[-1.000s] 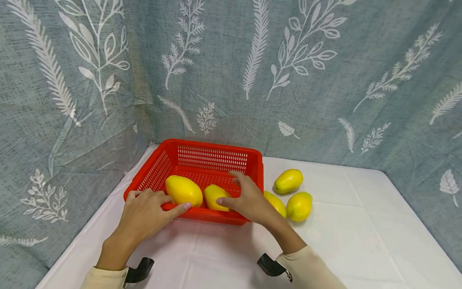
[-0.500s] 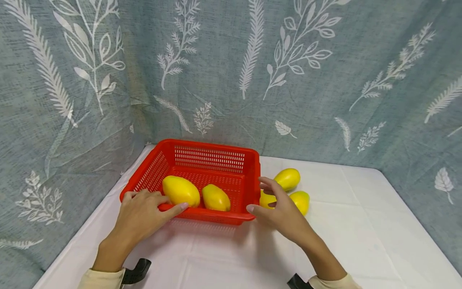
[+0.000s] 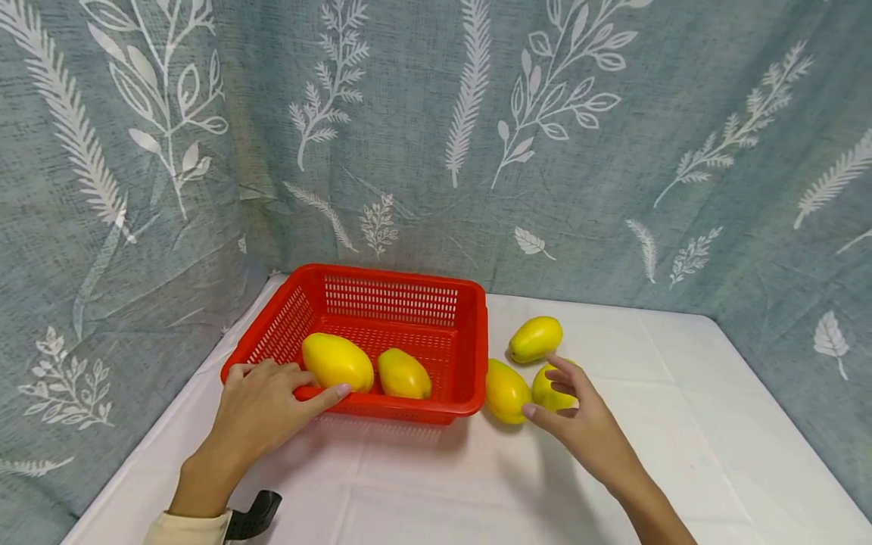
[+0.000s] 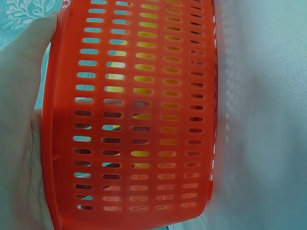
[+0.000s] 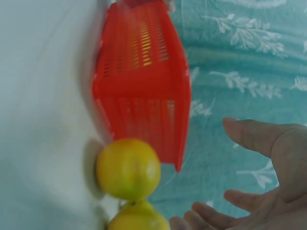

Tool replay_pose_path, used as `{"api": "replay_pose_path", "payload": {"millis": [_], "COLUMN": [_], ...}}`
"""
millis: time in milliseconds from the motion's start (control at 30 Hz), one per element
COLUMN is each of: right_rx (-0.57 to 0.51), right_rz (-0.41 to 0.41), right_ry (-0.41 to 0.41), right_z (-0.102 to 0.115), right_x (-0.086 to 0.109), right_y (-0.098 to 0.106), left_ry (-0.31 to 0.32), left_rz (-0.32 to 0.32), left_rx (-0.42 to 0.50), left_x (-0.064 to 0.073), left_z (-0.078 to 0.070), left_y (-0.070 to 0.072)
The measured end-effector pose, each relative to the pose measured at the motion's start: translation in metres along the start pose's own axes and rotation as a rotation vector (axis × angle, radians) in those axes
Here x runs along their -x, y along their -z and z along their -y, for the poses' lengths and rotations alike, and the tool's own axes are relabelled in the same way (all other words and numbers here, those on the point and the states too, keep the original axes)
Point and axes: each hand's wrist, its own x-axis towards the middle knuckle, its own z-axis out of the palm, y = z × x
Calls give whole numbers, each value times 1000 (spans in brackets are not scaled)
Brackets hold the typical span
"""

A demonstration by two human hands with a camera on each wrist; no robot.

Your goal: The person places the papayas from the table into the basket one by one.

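A red plastic basket [image 3: 395, 409] with slotted sides holds two oblong yellow fruits like mangoes, a larger one [image 3: 338, 363] and a smaller one [image 3: 404, 375]. My left hand [image 3: 262, 405] grips the front rim near its left corner, thumb lying along the rim. Seen from the left wrist, that hand [image 4: 21, 110] is at the rim beside the slotted wall. My right hand [image 3: 589, 428] hovers, fingers apart and holding nothing, over the loose fruits right of the basket. It partly hides one yellow fruit [image 3: 547, 390]; its thumb overlaps another fruit [image 3: 506, 392].
A third loose yellow fruit [image 3: 536, 339] lies farther back on the white tablecloth [image 3: 681, 424]. Blue-green curtains [image 3: 409, 151] with white leaf prints close off the back and both sides. The basket stands near the back left corner.
My right hand has come out of the basket, leaving the smaller fruit inside, and moved right over the loose fruits. My left hand stays on the rim.
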Motion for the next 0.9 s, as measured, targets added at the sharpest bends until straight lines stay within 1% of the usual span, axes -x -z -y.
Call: {"api": "replay_pose_path", "payload": {"millis": [233, 433, 567, 767, 900], "right_rx": [55, 83, 80, 72, 68], "right_rz": [-37, -43, -59, -71, -61], "right_ry": [-93, -160, -164, -141, -160], "right_z": [-22, -35, -39, -45, -48], "right_x": [11, 12, 10, 4, -1], "right_y": [9, 14, 16, 17, 17], "left_ry": [-4, -9, -10, -4, -4], "left_rz": [-6, -17, -19, -10, -10], "left_rx": [1, 9, 13, 12, 7], "left_x": [0, 0, 0, -1, -1], "left_z": [1, 2, 2, 3, 3], "left_y": [-1, -1, -2, -2, -2]}}
